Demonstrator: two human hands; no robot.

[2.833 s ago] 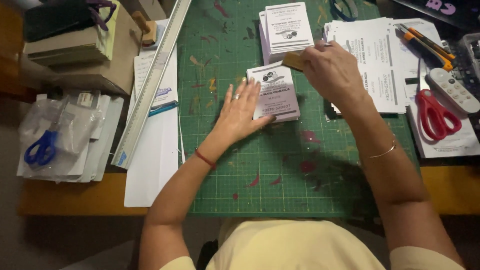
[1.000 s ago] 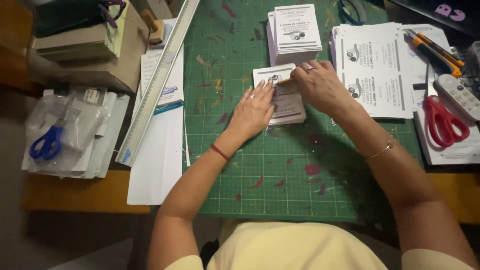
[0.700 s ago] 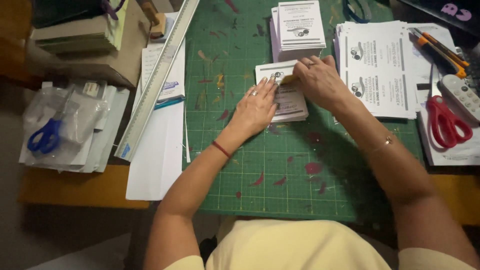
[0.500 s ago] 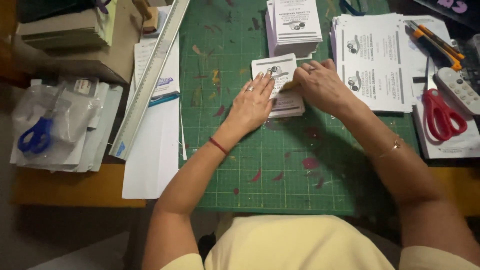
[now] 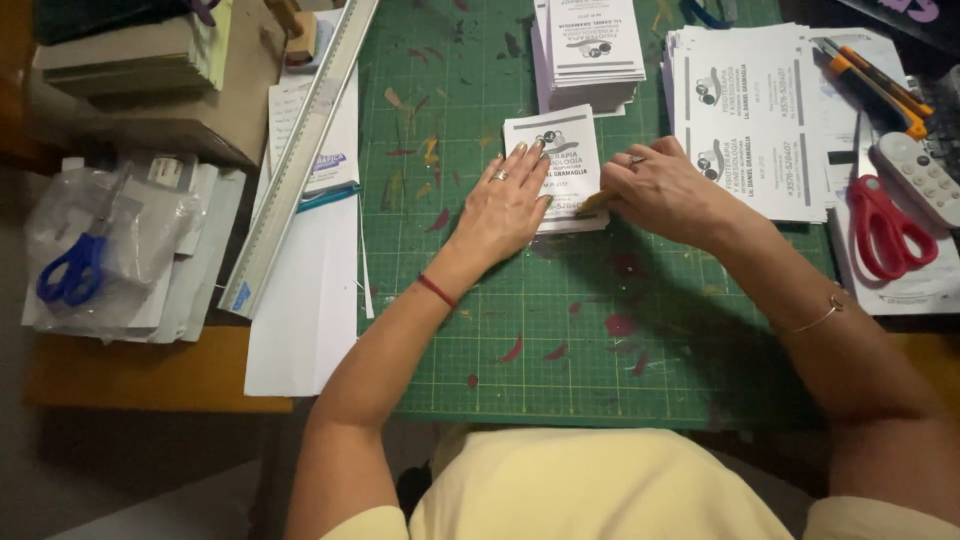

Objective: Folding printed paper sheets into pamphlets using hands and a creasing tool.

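While a small stack of printed cards (image 5: 556, 160) lies on the green cutting mat (image 5: 560, 330) just below a taller pile of cards (image 5: 592, 45), it is pressed flat by the left hand (image 5: 505, 205), whose fingers are spread over its lower left part. The right hand (image 5: 665, 190) is set against the stack's right edge, its grip pressed together on what appears to be a small yellowish object (image 5: 594, 203); what that object is cannot be told. A slip of the top cards is judged possible if the left hand's pressure is eased, so that the edges fall out of line. Sheets of uncut cards (image 5: 750, 120) and red scissors (image 5: 885, 225) lie near the right forearm and could be nudged by it.
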